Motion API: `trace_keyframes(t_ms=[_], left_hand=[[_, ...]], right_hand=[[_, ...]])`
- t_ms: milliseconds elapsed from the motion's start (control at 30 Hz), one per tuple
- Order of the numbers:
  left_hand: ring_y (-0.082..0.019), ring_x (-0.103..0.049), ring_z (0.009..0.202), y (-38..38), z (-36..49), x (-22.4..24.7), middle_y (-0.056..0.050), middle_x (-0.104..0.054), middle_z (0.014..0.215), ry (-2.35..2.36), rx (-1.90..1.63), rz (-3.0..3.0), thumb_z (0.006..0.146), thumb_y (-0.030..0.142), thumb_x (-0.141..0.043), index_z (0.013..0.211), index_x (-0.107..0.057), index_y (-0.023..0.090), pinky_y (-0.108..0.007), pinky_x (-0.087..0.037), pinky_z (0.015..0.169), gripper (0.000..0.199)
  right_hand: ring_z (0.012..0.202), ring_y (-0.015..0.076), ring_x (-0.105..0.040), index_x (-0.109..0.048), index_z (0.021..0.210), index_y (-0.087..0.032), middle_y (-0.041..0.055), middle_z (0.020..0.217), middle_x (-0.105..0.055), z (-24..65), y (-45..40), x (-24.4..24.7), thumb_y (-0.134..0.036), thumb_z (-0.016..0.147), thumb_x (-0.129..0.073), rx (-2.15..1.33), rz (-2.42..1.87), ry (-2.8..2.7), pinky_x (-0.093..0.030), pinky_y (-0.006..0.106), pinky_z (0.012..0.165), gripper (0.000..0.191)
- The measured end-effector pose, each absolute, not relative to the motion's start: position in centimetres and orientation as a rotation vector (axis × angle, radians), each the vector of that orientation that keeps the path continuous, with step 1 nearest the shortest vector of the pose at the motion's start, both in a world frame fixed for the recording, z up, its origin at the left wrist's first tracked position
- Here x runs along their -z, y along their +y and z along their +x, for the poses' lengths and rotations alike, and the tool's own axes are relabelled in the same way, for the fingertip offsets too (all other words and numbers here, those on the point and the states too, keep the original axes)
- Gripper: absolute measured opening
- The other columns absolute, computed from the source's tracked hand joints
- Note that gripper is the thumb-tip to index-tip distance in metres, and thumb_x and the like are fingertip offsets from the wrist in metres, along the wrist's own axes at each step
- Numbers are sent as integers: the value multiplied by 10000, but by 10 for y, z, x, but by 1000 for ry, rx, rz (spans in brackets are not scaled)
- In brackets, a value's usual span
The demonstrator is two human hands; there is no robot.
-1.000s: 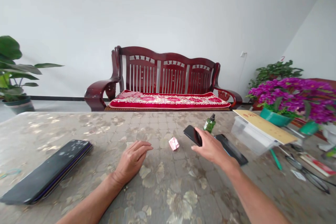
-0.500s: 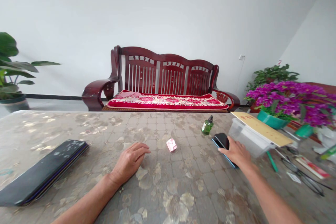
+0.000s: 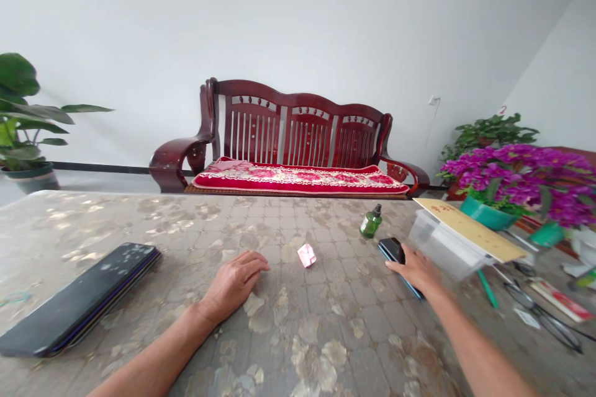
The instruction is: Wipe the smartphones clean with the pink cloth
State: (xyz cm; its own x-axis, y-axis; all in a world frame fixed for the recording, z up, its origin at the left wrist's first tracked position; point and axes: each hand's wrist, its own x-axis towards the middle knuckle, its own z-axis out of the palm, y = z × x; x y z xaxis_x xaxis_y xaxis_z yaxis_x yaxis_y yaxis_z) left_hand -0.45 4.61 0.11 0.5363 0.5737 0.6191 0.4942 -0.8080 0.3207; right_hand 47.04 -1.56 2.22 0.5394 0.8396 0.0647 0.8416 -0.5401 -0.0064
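Note:
My left hand (image 3: 236,283) rests on the patterned tabletop with fingers loosely bent and nothing in it. A small folded pink paper (image 3: 306,255) lies to its right. My right hand (image 3: 419,268) has its thumb and fingers around a black phone (image 3: 392,249), partly covered by the hand. Under that phone a blue edge shows, belonging to what looks like a second phone. Just beyond stands a green bottle (image 3: 371,222) with a black cap.
A clear plastic box (image 3: 437,245) with a tan envelope (image 3: 465,229) on top stands right of my right hand. Behind it are purple flowers (image 3: 521,173); glasses (image 3: 542,310) and a green pen (image 3: 487,289) lie nearer. A dark stack (image 3: 84,298) lies at left.
The black phone in my right hand has come down flat onto the blue-edged one. My left hand stays put on the table. The view has shifted slightly.

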Motion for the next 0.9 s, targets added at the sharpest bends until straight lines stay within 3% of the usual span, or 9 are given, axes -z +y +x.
trace_keyframes(t_ms=[367, 733, 800, 900], left_hand=[[-168, -655, 862, 47, -4, 3, -33, -694, 916, 940, -1035, 2607, 848, 102, -441, 875, -694, 233, -247, -513, 781, 286], [-174, -635, 888, 42, -2, 1, -33, -688, 922, 992, -921, 2504, 821, 61, -449, 861, -691, 216, -252, -477, 809, 290], [-169, -636, 893, 42, -1, 1, -30, -691, 925, 997, -931, 2497, 824, 53, -453, 864, -695, 218, -247, -474, 819, 296], [-161, -636, 900, 42, -1, 2, -21, -695, 926, 1014, -930, 2497, 841, 51, -455, 865, -700, 226, -237, -471, 833, 302]], right_hand=[[1220, 380, -506, -398, 1454, -227, 159, 1320, -544, 469, -16, -18, -651, 803, -503, 74, -2781, -1434, -428, 491, 936, 784], [1069, 427, -603, -508, 1379, -220, 189, 1182, -637, 503, -12, 9, -775, 724, -445, 200, -2631, -1495, -480, 536, 811, 861], [1017, 444, -614, -580, 1301, -196, 211, 1130, -657, 500, -9, 11, -760, 723, -458, 248, -2607, -1474, -477, 559, 798, 817], [1093, 427, -575, -608, 1248, -209, 185, 1265, -609, 465, -4, 4, -624, 783, -459, 446, -2296, -1610, -449, 576, 880, 641]])
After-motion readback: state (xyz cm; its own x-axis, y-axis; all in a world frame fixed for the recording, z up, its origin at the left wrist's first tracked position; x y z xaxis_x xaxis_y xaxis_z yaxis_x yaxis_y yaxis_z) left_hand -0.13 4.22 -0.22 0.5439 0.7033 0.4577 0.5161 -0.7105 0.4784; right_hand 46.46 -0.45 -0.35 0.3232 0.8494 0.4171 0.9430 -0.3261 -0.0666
